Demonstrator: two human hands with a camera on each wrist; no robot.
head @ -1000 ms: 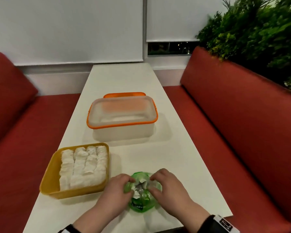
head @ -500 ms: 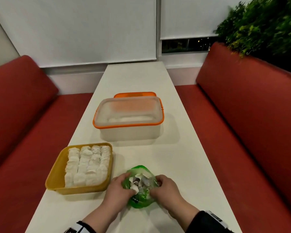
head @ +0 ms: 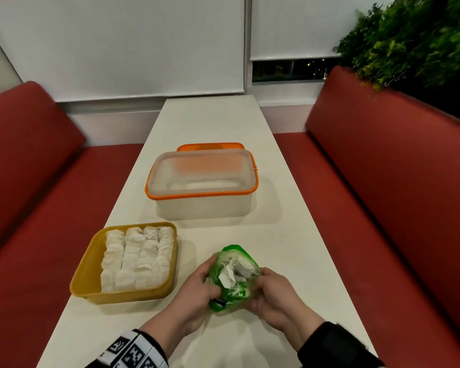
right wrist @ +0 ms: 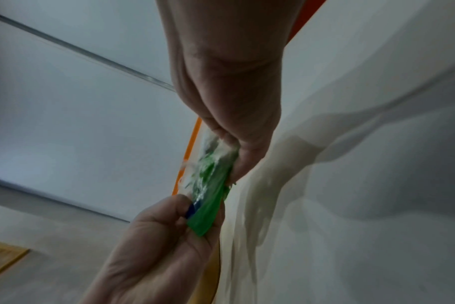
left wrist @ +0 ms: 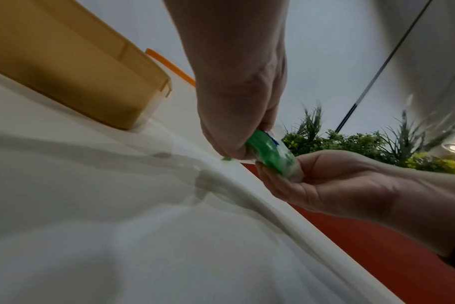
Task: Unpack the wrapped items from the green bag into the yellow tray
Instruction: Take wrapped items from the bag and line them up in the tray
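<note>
A small green bag [head: 231,277] is held just above the near part of the white table, its mouth open toward me, with white and grey wrapped items [head: 233,272] showing inside. My left hand [head: 197,288] grips the bag's left side and my right hand [head: 272,293] grips its right side. In the left wrist view both hands pinch the green bag [left wrist: 269,153] at its lower end. The right wrist view shows the same green bag [right wrist: 208,185] stretched between the two hands. The yellow tray [head: 87,264], left of the bag, holds several white wrapped items [head: 138,256] in rows.
A translucent box with an orange rim [head: 202,181] stands mid-table, an orange lid [head: 210,146] behind it. Red bench seats [head: 383,195] run along both sides of the white table [head: 276,235]. Green plants [head: 414,41] rise behind the right backrest.
The bag has been lifted and tipped up between my hands, so its open mouth faces me more. My head view has shifted, moving everything rightward in frame.
</note>
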